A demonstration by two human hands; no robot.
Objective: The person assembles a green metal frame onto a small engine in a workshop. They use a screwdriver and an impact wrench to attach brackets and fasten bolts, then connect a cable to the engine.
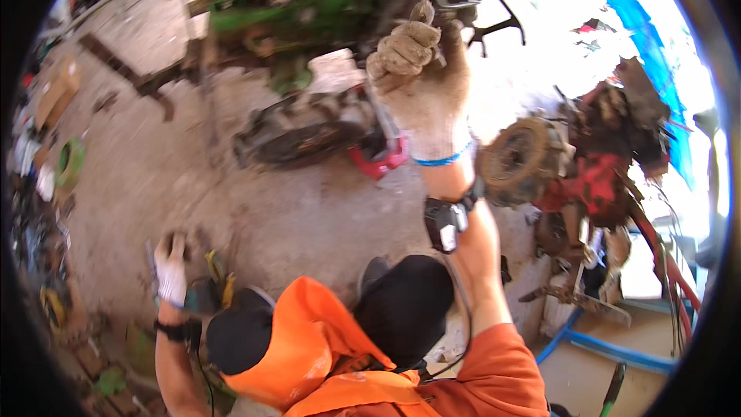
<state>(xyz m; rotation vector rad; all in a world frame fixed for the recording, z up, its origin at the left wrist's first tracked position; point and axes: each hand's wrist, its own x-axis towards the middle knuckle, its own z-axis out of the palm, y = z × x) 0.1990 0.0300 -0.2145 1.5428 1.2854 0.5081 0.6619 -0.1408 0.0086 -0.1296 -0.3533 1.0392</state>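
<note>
- Along the left edge of the floor (154, 170) lie a cardboard box (58, 89), a green ring (71, 164) and mixed clutter, perhaps pushed there to leave room for the work
- The left hand (171, 270), in a pale glove, is low over the near left part of the floor, its fingers bent; a thin grey strip shows along its outer side, too blurred to say whether it is gripped
- Just right of that hand is a yellow-handled tool (228, 287), probably laid beside the person's legs to be within easy reach
- At the far edge of the floor is the green machine (301, 15), with a treaded wheel (309, 135) below it, likely there to bear its weight
- A pink-red bracket (378, 161) is beside the wheel's right side, nearly under the right wrist
- The right hand (421, 69), in a soiled glove, is raised by the machine's right end, fingers folded into a near fist; I cannot tell whether anything is inside, and the arm seems stretched out to reach that end
- Near the floor's right edge is a red machine (590, 189) with a brown wheel (519, 158), apparently parked aside
</note>
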